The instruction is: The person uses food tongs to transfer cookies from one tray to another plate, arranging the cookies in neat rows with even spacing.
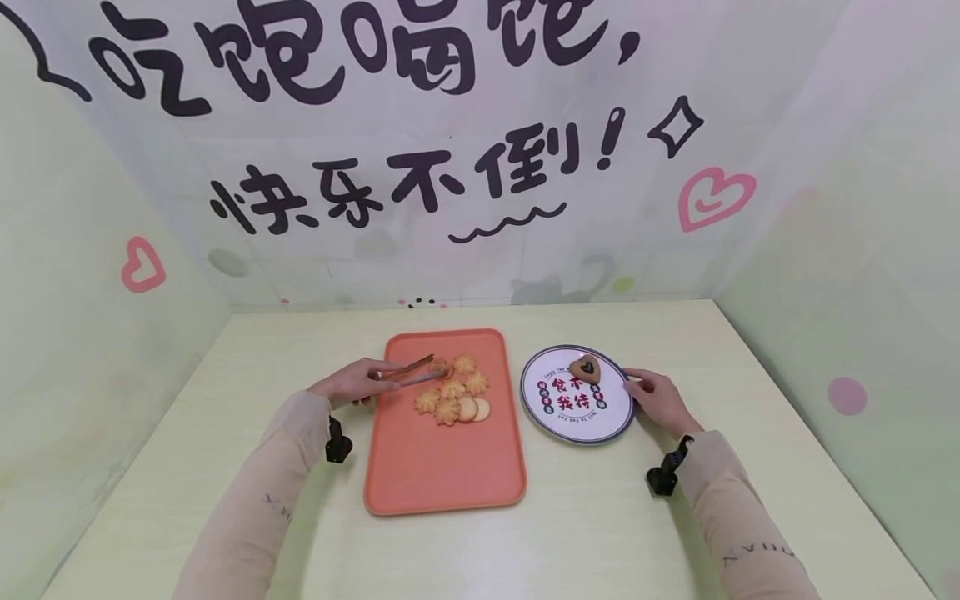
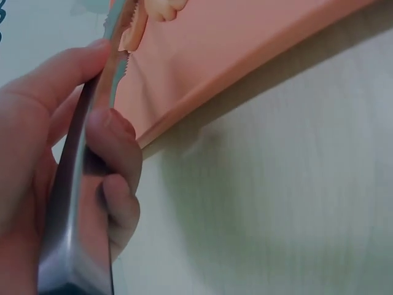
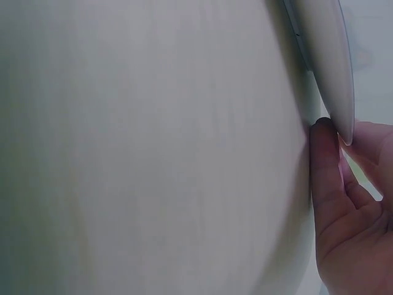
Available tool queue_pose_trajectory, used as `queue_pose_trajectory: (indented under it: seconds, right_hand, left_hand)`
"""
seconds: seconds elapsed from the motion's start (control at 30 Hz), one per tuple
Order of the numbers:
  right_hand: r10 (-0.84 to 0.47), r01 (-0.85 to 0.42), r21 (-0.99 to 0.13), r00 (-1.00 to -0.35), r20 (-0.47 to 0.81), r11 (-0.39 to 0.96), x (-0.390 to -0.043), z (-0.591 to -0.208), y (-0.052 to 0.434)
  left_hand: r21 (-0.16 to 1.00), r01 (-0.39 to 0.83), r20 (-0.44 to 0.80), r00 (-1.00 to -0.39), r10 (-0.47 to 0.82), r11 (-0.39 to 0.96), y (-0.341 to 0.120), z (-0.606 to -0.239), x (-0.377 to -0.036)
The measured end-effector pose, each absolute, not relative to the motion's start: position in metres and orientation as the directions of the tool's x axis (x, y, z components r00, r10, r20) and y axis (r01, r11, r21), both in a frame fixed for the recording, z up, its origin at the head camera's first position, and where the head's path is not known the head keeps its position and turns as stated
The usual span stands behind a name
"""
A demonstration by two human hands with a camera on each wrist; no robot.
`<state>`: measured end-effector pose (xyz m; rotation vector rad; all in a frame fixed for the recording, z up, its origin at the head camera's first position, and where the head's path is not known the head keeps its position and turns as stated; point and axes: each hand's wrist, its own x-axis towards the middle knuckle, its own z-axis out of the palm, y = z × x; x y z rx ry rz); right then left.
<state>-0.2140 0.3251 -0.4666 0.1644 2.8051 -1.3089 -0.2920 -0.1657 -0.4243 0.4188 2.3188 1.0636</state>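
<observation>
Head view has the left hand [image 1: 352,383] squeezing a pair of metal tongs [image 1: 408,372] over the far end of the orange tray [image 1: 442,467], fingers and thumb wrapped round both arms. The tips are closing on a brownish cookie [image 1: 438,367] at the back of the pile of cookies [image 1: 453,396], which sits in the far half of the tray. Just right of the tray is a round plate [image 1: 551,417] with a heart-shaped cookie [image 1: 584,367] already on its far side. The right hand [image 1: 660,400] rests against the plate's right rim, fingers fairly straight, steadying it rather than gripping, I think.

From the left wrist you can see the serrated tips of the tongs [image 2: 92,141] biting the edge of a pale cookie [image 2: 132,31], and it looks like a pretty thin bite. That's my main worry: a grip on just the rim could let it pivot and drop back onto the tray, or onto the table [image 1: 600,533] in the gap between tray and plate. Squeeze harder and those teeth could snap a crumbly cookie. The neighbours are packed close too, so a careless lift might drag one along.

The right wrist only shows fingertips [image 3: 324,160] against the plate's edge [image 3: 331,67]. If that hand pushes, the plate could slide toward the tray.
</observation>
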Motion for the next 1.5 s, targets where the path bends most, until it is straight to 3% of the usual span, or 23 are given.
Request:
queue_pose_trajectory:
  seconds: [0.3,0.47,1.0,1.33,1.5]
  right_hand:
    - [0.075,0.100,-0.758,-0.995,-0.068,0.645,-0.213,-0.465,0.325]
    - [0.081,0.107,-0.760,-0.994,-0.071,0.642,-0.213,-0.465,0.325]
    - [0.068,0.095,-0.762,-0.995,-0.067,0.640,-0.212,-0.467,0.324]
    - [0.063,0.096,-0.766,-0.995,-0.072,0.635,-0.216,-0.470,0.327]
    - [0.068,0.100,-0.763,-0.995,-0.073,0.639,-0.216,-0.470,0.325]
  left_hand:
    - [0.628,0.195,-0.233,-0.877,0.420,0.754,-0.158,-0.427,-0.276]
    - [0.582,0.212,-0.202,-0.897,0.392,0.785,-0.152,-0.428,-0.269]
    - [0.597,0.128,-0.320,-0.867,0.382,0.792,-0.148,-0.418,-0.272]
    - [0.527,0.204,-0.349,-0.833,0.429,0.825,-0.144,-0.407,-0.280]
    - [0.545,0.161,-0.355,-0.845,0.400,0.823,-0.143,-0.408,-0.280]
